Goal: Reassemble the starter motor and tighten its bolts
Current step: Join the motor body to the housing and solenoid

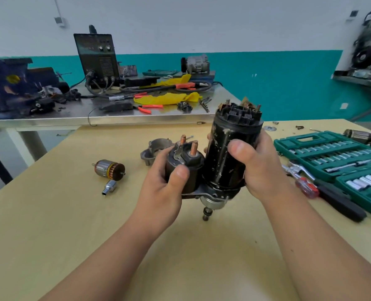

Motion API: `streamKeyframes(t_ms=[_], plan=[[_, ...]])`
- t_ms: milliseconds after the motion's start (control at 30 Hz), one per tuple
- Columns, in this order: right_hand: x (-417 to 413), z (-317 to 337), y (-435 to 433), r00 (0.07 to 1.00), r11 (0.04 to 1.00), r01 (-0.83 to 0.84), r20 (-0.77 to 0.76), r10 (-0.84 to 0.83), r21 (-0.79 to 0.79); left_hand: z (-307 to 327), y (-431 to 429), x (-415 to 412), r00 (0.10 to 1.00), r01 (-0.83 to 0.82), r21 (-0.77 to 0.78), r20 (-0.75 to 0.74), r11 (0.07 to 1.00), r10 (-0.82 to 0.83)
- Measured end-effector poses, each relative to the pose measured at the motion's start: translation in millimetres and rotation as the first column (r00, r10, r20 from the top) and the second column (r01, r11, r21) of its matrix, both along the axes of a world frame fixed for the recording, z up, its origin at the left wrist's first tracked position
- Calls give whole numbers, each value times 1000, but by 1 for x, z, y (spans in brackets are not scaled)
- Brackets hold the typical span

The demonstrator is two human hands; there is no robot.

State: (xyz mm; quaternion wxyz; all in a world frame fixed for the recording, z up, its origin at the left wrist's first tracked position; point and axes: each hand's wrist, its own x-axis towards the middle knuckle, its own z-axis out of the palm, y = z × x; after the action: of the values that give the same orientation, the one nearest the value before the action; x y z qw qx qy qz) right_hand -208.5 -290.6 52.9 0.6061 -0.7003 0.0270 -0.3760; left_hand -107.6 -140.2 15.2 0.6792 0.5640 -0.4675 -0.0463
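Observation:
I hold the starter motor upright above the wooden table, its pinion shaft pointing down. My right hand grips the black cylindrical housing, whose open top shows the brush holder. My left hand grips the smaller solenoid, which has two copper terminals on top. A loose armature lies on the table to the left, with a silver socket just in front of it. A grey metal end cover sits behind my left hand.
A green socket set case lies open at the right, with a ratchet and a red-handled screwdriver beside it. A washer and small screws lie near the far edge. Behind stands a cluttered steel bench with a welder, pliers and yellow rags.

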Motion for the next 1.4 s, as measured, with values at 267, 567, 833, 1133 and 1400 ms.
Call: streamKeyframes(t_ms=[267,567,833,1133,1400], plan=[[2,0,13,995,987,86,-37,-92,-134,-4,4,4,998,-47,24,-31,999,47],[0,8,18,989,976,110,-79,-127,-189,-1,1,10,996,-44,134,-75,990,55],[-1,9,23,994,974,3,-104,-27,-228,10,7,9,947,170,70,-288,983,-143],[0,19,17,997,991,77,13,-76,-112,-2,-4,9,981,-9,78,-193,997,24],[4,54,16,995,914,-54,101,15,402,-2,-2,3,977,-160,63,-134,985,168]])
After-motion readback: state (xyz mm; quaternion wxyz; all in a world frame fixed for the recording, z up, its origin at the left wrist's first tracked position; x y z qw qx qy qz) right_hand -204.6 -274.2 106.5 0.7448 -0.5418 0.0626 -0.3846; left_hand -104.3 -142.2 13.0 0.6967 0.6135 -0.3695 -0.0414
